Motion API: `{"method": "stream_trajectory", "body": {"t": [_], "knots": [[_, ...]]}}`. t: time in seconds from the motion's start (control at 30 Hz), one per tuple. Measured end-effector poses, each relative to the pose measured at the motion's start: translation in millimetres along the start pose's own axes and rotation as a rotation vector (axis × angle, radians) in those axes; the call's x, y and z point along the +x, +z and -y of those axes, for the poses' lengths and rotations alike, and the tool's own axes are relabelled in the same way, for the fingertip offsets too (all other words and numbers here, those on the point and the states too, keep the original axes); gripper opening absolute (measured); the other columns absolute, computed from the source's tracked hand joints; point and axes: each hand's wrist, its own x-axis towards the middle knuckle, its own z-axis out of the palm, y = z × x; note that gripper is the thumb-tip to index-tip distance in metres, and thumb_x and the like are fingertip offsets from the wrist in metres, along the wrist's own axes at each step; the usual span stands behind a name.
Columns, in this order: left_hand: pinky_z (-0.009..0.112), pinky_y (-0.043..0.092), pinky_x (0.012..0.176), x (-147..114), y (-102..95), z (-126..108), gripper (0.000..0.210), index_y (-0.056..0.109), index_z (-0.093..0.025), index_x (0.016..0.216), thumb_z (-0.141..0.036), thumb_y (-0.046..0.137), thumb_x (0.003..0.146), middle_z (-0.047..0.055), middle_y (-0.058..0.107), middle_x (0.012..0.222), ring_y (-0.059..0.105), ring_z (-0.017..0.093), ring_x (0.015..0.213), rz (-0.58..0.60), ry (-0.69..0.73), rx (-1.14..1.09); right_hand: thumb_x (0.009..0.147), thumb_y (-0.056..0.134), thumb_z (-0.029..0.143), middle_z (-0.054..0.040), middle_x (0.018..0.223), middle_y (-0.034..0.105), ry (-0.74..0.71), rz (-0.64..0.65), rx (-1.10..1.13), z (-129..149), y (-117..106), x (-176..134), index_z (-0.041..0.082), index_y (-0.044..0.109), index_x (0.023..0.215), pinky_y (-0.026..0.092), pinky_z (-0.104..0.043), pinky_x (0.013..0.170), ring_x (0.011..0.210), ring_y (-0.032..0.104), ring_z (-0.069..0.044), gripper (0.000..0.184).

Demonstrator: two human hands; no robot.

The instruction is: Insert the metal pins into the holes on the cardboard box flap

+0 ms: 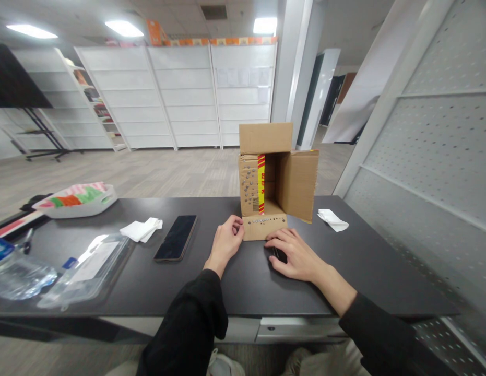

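Here, a yellow-taped, grey-dotted cardboard box (277, 183) gapes; whether the left hand (226, 240) or right hand (293, 255) grips anything is unclear.

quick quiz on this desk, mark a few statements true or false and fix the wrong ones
1. The phone lies to the left of the cardboard box. True.
2. The left hand reaches deep inside the box. False: the left hand is outside it, at the left edge of the lower flap.
3. A folded white tissue lies to the right of the box. True.
4. The right hand holds the phone. False: the right hand is near the flap's right end, over a dark object too hidden to name.
5. The box is closed on the side facing the camera. False: it stands open there.
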Motion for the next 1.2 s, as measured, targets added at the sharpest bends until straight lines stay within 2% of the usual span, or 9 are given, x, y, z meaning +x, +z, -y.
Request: {"method": "stream_trajectory", "body": {"t": [0.2, 0.8, 1.2], "knots": [[0.023, 0.044, 0.065, 0.1, -0.8, -1.5, 0.011, 0.060, -0.021, 0.092, -0.022, 0.054, 0.082, -0.001, 0.067, 0.078, 0.056, 0.010, 0.063, 0.006, -0.001, -0.001, 0.077, 0.062, 0.017, -0.0069, 0.107, 0.067, 0.030, 0.014, -0.005, -2.3, -2.1, -1.9, 0.020, 0.065, 0.102, 0.034, -0.041, 0.095, 0.102, 0.056, -0.024, 0.025], [0.022, 0.044, 0.065, 0.3, -1.5, -2.0, 0.011, 0.060, -0.021, 0.092, -0.023, 0.054, 0.083, -0.001, 0.067, 0.077, 0.057, 0.011, 0.064, 0.009, -0.004, 0.001, 0.075, 0.062, 0.018, -0.0073, 0.108, 0.067, 0.031, 0.037, -0.022, -2.1, -2.8, -1.8, 0.020, 0.066, 0.103, 0.035, -0.042, 0.093, 0.101, 0.057, -0.025, 0.029], [0.023, 0.045, 0.068, 0.8, -0.6, -1.6, 0.013, 0.061, -0.021, 0.093, -0.022, 0.054, 0.083, 0.000, 0.068, 0.079, 0.058, 0.011, 0.066, 0.006, -0.009, 0.010, 0.085, 0.057, 0.022, -0.0086, 0.101, 0.070, 0.041, 0.020, 0.003, -3.3, -2.1, 0.1, 0.019, 0.065, 0.103, 0.038, -0.041, 0.089, 0.097, 0.059, -0.024, 0.020]]}}
